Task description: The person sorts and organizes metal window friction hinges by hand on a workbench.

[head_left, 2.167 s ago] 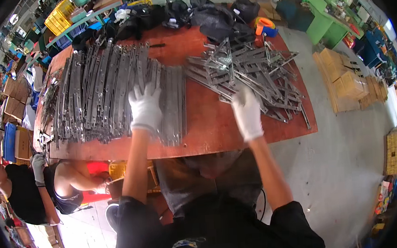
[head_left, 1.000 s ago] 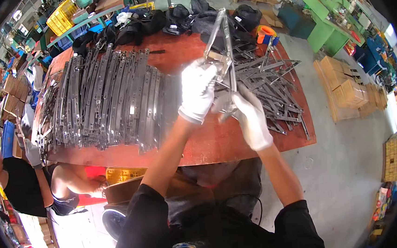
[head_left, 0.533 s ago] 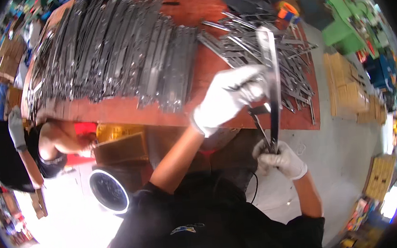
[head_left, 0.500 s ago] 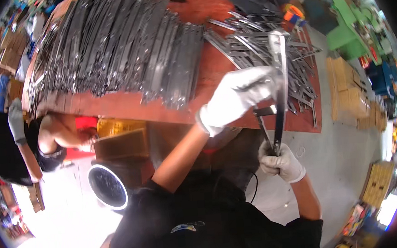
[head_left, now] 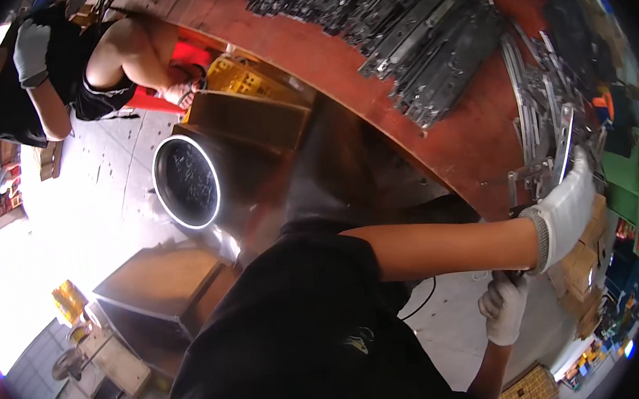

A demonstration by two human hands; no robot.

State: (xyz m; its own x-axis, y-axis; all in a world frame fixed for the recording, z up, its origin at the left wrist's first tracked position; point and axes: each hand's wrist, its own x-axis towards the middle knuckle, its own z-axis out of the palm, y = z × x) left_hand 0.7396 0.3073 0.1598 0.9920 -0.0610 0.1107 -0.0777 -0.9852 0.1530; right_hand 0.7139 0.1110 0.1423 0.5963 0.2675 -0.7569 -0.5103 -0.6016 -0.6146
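Two gloved hands are working at the right end of the red surface (head_left: 371, 94). The left hand (head_left: 569, 206) is resting right by a bright metal strip (head_left: 565, 139); its fingers are partly hiding on the far side, so I can't tell if they're gripping it. The right hand (head_left: 504, 309) is sitting lower, off the surface's edge, fingers curled tight around a dark metal piece (head_left: 515, 274). The left forearm is blocking my view between them, so I'm not confirming strip and piece are one part.

The strip is leaning slightly, in front of the loose metal pile (head_left: 539, 85); contact isn't reading clearly. Flat dark strips (head_left: 427, 41) are lying in a row on the surface, just left of that pile. A co-worker (head_left: 18, 88) is sitting well apart, upper left.

My take on handling: I'm favouring a firm lower grip with the right, the left only steadying. Long thin metal is probably snagging easily, so I'm wanting its top end clear of the pile. Crossed arms are likely costing sightline; I'm preferring a lower left elbow. I'm also rating glove pinch as a risk wherever strips are meeting.
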